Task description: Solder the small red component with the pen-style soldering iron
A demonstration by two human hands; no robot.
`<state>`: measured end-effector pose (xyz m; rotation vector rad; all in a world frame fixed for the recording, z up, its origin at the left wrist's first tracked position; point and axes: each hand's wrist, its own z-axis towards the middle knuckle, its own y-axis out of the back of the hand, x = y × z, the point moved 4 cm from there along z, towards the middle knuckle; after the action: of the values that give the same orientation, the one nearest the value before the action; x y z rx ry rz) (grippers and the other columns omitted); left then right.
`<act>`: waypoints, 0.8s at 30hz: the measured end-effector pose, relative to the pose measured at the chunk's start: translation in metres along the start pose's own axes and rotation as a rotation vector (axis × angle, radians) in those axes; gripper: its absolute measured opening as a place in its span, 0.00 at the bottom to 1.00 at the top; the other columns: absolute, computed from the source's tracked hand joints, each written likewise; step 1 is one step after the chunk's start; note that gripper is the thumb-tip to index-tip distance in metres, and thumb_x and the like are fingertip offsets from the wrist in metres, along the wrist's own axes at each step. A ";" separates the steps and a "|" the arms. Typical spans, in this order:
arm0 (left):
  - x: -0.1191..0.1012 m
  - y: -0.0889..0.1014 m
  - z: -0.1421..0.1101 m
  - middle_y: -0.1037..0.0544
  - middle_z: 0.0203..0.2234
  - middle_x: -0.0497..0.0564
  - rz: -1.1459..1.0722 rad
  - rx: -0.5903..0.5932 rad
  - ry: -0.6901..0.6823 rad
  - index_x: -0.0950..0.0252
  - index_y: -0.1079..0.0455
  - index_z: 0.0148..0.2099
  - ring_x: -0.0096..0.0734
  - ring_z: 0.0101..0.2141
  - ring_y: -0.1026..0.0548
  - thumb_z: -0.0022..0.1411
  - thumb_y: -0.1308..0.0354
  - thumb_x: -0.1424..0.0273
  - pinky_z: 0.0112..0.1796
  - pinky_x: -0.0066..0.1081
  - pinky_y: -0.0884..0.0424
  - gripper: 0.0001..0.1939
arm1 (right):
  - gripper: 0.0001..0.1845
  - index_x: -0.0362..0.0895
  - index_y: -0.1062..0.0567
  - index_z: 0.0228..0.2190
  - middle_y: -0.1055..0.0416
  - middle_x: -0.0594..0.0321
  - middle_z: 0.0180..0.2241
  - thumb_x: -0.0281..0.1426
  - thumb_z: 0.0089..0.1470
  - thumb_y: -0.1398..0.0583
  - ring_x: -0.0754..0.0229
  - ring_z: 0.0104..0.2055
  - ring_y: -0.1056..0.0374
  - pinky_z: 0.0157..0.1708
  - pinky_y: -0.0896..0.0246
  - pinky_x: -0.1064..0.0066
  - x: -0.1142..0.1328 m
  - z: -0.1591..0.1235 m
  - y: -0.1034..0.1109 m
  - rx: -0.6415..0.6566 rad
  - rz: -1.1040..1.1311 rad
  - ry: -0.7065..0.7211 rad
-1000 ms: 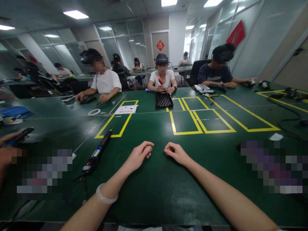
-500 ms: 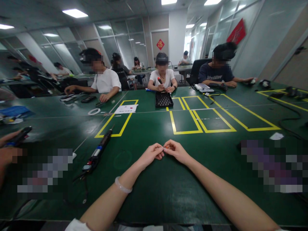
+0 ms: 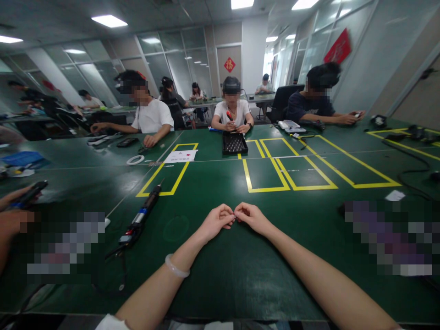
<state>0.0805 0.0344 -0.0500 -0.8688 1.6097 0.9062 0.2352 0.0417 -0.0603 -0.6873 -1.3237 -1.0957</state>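
Observation:
My left hand (image 3: 220,217) and my right hand (image 3: 249,217) meet fingertip to fingertip above the green table (image 3: 220,275). Both have their fingers curled and pinched together. Whatever lies between the fingertips is too small and too covered to make out. A pale bracelet (image 3: 176,266) circles my left wrist. To the left of my hands lies a pen-shaped electric screwdriver (image 3: 146,206), its thin bit pointing away from me and its cord trailing toward the near edge.
Yellow tape outlines (image 3: 268,189) mark the table ahead. Across from me a person holds a red-handled tool over a black tray (image 3: 234,144). A white card (image 3: 180,156) and a white ring (image 3: 135,160) lie left of it. Another person's hand (image 3: 17,220) is at far left.
The fingers of both my hands have shifted slightly at the tips. A small orange spot seen by my right fingertips before is now hidden.

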 end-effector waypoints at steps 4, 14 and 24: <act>-0.003 0.001 0.000 0.29 0.30 0.47 0.043 -0.036 -0.043 0.64 0.36 0.40 0.26 0.33 0.28 0.55 0.40 0.59 0.30 0.26 0.28 0.16 | 0.11 0.42 0.29 0.33 0.32 0.66 0.26 0.37 0.56 0.41 0.65 0.26 0.37 0.28 0.43 0.75 0.002 -0.001 0.000 -0.015 -0.067 0.034; -0.022 0.004 -0.008 0.28 0.34 0.50 0.406 -0.182 -0.306 0.63 0.32 0.38 0.29 0.36 0.28 0.59 0.45 0.64 0.33 0.27 0.30 0.08 | 0.10 0.42 0.30 0.39 0.29 0.64 0.32 0.31 0.54 0.40 0.64 0.30 0.36 0.31 0.40 0.73 0.006 -0.002 0.000 -0.037 -0.161 0.097; -0.047 0.012 -0.023 0.29 0.40 0.52 0.623 -0.142 -0.352 0.61 0.33 0.44 0.33 0.42 0.28 0.62 0.48 0.62 0.42 0.33 0.30 0.11 | 0.07 0.42 0.26 0.37 0.28 0.63 0.31 0.30 0.54 0.40 0.63 0.30 0.35 0.31 0.40 0.73 0.006 -0.002 0.004 -0.028 -0.221 0.076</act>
<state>0.0689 0.0234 0.0011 -0.2584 1.5289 1.5286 0.2384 0.0402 -0.0540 -0.5225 -1.3442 -1.3070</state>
